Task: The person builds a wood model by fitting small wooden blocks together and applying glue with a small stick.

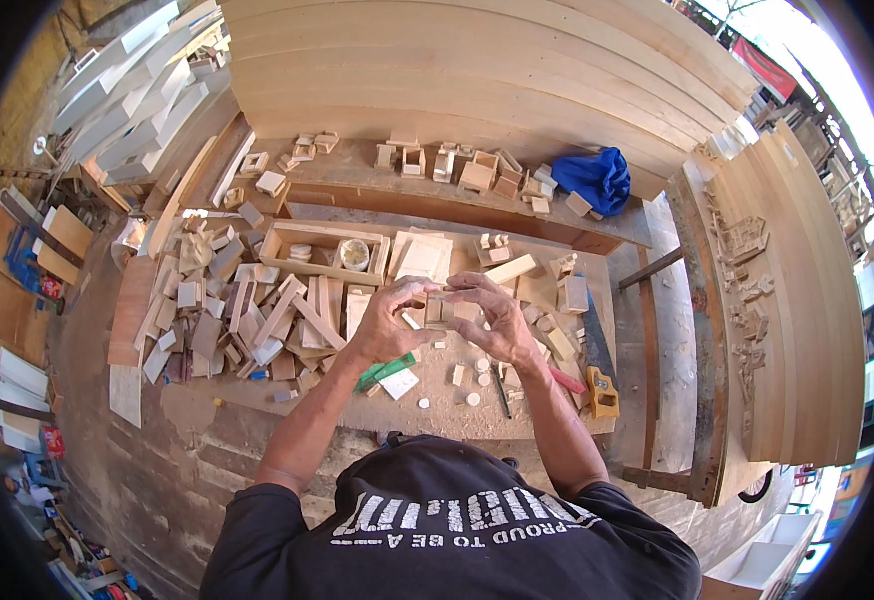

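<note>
Between my two hands, over the middle of the workbench, is a small pale wooden box-like piece [439,311]. My left hand [389,318] curves round its left side, fingers above and thumb below. From the right, my right hand [500,322] closes on it the same way; the fingers partly hide the piece. Just below my left hand lie a green strip-like tool [385,371] and a whitish scrap [399,384]. Small round wooden discs [482,366] and a dark pencil-like stick [503,396] rest below my right hand.
A heap of wood offcuts [227,300] covers the bench's left. Behind stands a wooden tray [287,236] holding a round tub [354,255]. A handsaw with a yellow handle [604,392] lies at the right edge. Small wooden assemblies and a blue cloth [595,180] sit on the rear shelf.
</note>
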Tool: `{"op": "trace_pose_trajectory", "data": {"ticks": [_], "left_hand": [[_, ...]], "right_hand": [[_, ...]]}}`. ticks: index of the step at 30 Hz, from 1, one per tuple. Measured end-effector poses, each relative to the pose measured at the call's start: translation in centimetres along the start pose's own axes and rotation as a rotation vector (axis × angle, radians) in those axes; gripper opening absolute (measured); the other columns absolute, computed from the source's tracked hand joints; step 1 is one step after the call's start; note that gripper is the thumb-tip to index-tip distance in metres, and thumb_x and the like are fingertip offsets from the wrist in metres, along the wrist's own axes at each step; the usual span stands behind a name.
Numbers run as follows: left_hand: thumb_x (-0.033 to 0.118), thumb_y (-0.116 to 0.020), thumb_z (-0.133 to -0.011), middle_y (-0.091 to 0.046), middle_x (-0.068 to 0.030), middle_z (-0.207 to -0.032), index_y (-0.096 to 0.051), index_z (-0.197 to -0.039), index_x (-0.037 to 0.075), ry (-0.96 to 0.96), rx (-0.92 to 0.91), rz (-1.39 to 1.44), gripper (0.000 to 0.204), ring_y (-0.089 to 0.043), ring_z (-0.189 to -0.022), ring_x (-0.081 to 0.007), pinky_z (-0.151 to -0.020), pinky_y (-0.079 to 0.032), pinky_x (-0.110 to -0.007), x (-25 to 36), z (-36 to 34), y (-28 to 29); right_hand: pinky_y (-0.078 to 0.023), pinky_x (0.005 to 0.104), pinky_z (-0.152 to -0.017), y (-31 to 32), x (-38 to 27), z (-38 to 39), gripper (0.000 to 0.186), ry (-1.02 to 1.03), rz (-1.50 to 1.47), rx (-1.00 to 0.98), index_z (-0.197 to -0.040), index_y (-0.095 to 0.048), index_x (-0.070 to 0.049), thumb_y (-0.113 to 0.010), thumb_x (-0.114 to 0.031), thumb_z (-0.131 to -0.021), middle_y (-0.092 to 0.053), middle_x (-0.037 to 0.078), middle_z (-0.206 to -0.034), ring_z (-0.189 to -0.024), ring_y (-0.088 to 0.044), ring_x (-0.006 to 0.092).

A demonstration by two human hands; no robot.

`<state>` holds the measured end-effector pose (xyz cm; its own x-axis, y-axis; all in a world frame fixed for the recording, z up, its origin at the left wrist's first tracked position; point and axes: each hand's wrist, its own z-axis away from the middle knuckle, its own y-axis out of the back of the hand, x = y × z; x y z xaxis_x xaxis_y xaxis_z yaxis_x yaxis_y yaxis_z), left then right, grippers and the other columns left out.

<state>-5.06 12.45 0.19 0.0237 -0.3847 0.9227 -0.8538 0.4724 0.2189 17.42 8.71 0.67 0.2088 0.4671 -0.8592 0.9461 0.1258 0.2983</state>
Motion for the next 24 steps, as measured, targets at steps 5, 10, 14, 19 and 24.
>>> {"op": "trace_pose_trajectory", "data": {"ticks": [5,10,14,19,24], "left_hand": [[0.007,-0.092,-0.069,-0.064,-0.0093,-0.128,-0.064,-0.128,0.003,-0.013,0.0,-0.011,0.065,-0.064,-0.115,-0.0184,-0.097,-0.055,-0.033,-0.2,0.1,0.0],[0.008,-0.093,-0.069,-0.064,-0.0077,-0.129,-0.064,-0.126,0.004,-0.02,0.049,0.048,0.064,-0.064,-0.114,-0.0167,-0.094,-0.054,-0.032,-0.4,0.5,-0.3],[0.004,-0.092,-0.071,-0.06,-0.0054,-0.133,-0.063,-0.128,0.005,0.101,0.109,0.196,0.064,-0.061,-0.119,-0.0153,-0.098,-0.053,-0.032,-0.3,1.1,-0.2],[0.001,-0.09,-0.072,-0.058,-0.0051,-0.133,-0.062,-0.13,0.004,0.071,0.129,0.27,0.065,-0.059,-0.121,-0.0154,-0.101,-0.052,-0.033,0.0,0.8,-0.4],[0.0,-0.09,-0.071,-0.057,-0.0065,-0.134,-0.062,-0.129,0.003,0.06,0.181,0.224,0.065,-0.059,-0.121,-0.016,-0.099,-0.055,-0.033,0.4,0.9,-0.5]], "right_hand": [[-0.047,0.0415,-0.105,0.0,0.2,0.1,0.036,0.002,0.015,-0.004,-0.116,-0.071,-0.005,-0.08,-0.01,-0.081,-0.063,0.013,-0.129,-0.125,-0.059,0.0295],[-0.04,0.0423,-0.113,0.1,0.7,1.0,0.048,-0.017,-0.089,0.029,-0.129,-0.064,-0.002,-0.079,-0.011,-0.084,-0.054,0.018,-0.141,-0.136,-0.049,0.0304],[-0.038,0.0463,-0.115,-1.3,-0.8,2.0,0.059,-0.028,0.105,0.174,-0.139,-0.06,-0.006,-0.078,-0.023,-0.086,-0.049,0.02,-0.149,-0.138,-0.048,0.0346],[-0.037,0.0519,-0.115,-3.5,-1.6,2.6,0.066,-0.014,0.159,0.151,-0.149,-0.053,-0.01,-0.075,-0.029,-0.09,-0.032,0.021,-0.162,-0.143,-0.042,0.0374],[-0.037,0.0507,-0.116,-4.5,-2.1,3.0,0.064,-0.023,0.126,0.158,-0.152,-0.05,-0.009,-0.072,-0.028,-0.094,-0.031,0.022,-0.163,-0.143,-0.042,0.0372]]}}
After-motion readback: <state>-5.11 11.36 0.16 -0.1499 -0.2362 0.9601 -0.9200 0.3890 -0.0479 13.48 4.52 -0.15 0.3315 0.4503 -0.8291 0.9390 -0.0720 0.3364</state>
